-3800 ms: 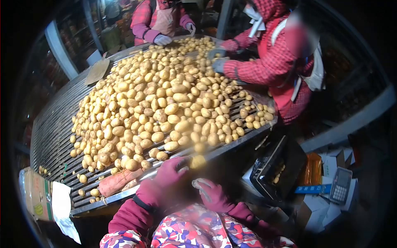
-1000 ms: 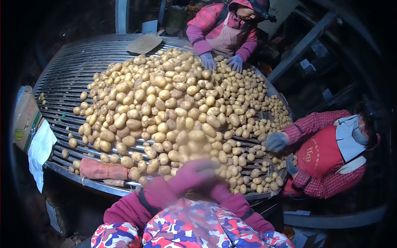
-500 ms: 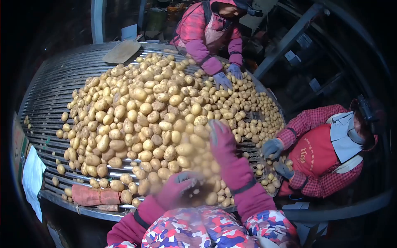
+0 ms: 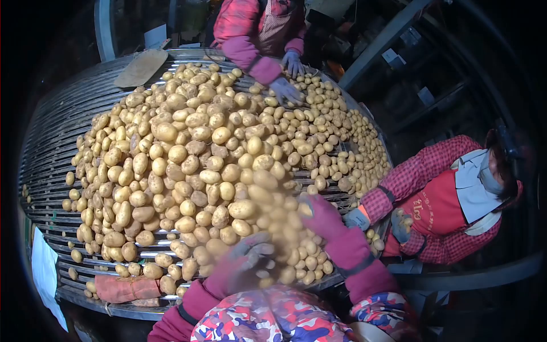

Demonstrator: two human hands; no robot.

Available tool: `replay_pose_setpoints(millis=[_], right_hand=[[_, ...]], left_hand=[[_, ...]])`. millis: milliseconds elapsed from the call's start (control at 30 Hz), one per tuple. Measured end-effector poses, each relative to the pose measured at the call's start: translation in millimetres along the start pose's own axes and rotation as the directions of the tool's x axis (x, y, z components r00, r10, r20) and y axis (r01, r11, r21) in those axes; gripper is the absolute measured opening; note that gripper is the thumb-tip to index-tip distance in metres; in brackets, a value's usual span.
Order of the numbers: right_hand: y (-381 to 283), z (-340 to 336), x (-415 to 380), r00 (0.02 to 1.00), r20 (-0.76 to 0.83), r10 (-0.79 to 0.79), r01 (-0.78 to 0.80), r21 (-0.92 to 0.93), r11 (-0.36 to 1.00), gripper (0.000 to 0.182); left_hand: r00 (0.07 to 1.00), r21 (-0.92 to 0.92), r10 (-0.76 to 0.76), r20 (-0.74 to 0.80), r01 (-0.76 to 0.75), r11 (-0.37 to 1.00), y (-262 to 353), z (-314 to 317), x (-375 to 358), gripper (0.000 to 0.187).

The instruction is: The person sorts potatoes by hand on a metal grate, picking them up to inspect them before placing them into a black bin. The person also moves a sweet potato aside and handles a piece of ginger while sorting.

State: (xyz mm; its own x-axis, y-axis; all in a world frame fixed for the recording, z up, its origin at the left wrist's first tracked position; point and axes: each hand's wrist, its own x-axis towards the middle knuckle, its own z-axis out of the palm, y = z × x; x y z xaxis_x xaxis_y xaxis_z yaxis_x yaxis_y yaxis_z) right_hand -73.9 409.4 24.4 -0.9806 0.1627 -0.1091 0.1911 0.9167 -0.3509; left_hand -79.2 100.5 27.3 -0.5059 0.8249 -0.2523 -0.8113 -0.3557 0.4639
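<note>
A large heap of potatoes (image 4: 171, 154) lies on a slatted metal table (image 4: 51, 131). My left hand (image 4: 246, 257), in a pink and grey glove, is at the near edge of the heap, palm turned inward and fingers apart. Several potatoes lie beside it. My right hand (image 4: 323, 218), gloved alike, reaches over the small potatoes (image 4: 302, 256) at the heap's right side. One potato shows by its fingertips; whether the fingers grip it is blurred. Potatoes between my two hands are smeared by motion.
Across the table a co-worker's gloved hands (image 4: 288, 85) touch the potatoes. To the right, another co-worker in a red apron (image 4: 424, 208) holds potatoes in one hand. A flat scoop (image 4: 141, 68) lies at the far left; a rolled red sack (image 4: 126, 288) lies at the near edge.
My right hand has drawn nearer and to the right, down from the heap. My left hand's fingers have spread. The view has shifted; the right co-worker's hand now holds potatoes near the apron.
</note>
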Motion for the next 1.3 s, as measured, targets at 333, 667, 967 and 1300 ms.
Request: replay_pose_setpoints(millis=[333,667,967,1300], right_hand=[[-73.8,-13.5,-11.8,0.879,0.278,-0.387,0.017,0.793,0.609,0.056],[-73.3,27.2,110.3,0.911,-0.128,-0.392,0.327,-0.351,0.877,0.064],[43.8,5.3,104.8,0.983,-0.159,-0.088,0.029,-0.345,0.938,0.057],[80.4,3.5,10.2,0.979,0.202,-0.039,0.022,0.084,0.996,0.053]], left_hand=[[0.991,-0.198,-0.087,0.102,0.106,0.974,6.1,2.4,3.6,0.07],[0.996,-0.088,0.029,-0.083,-0.036,0.995,-8.1,-15.9,3.0,0.049],[0.998,-0.06,0.022,-0.059,-0.026,0.998,-5.5,-24.2,0.6,0.051],[1.0,-0.056,-0.016,0.0,0.016,0.998,-9.8,-29.4,3.3,0.062]])
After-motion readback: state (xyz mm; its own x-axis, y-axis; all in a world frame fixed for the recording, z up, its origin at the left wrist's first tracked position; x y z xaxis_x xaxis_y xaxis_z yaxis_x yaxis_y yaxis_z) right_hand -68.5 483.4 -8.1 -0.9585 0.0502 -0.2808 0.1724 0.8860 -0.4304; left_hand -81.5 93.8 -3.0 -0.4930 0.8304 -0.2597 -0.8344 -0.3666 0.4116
